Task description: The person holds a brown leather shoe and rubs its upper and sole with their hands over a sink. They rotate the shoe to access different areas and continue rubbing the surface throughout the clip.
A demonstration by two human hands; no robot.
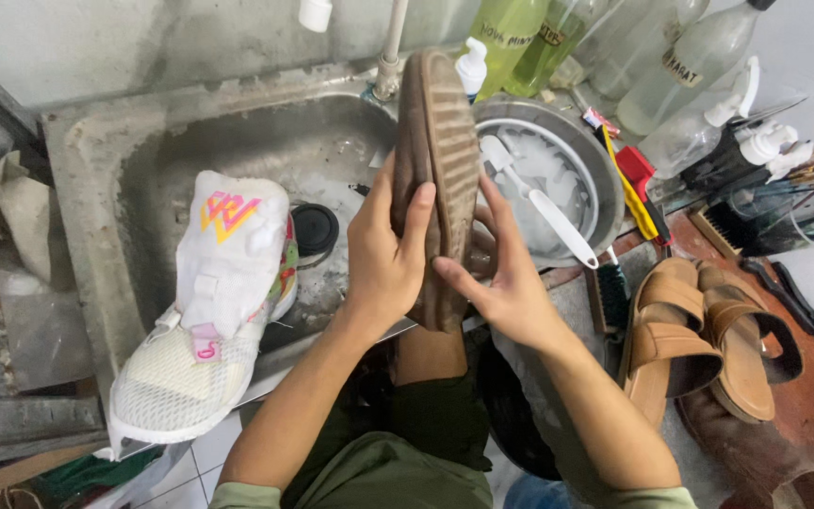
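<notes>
I hold a brown sandal (440, 160) upright over the sink's front edge, its ribbed sole facing me. My left hand (383, 259) grips its left side, fingers wrapped over the sole. My right hand (506, 283) supports the right side, fingers spread against the sole and edge. A white mesh sneaker (204, 311) with a pink and orange logo lies across the metal sink (115, 179) to the left, its toe hanging over the rim.
A metal bowl (605, 170) with soapy water holds a white-handled brush (548, 212). Two brown sandals (708, 339) lie to the right, beside brushes and several plastic bottles (690, 66). A black drain plug (316, 229) sits in the sink.
</notes>
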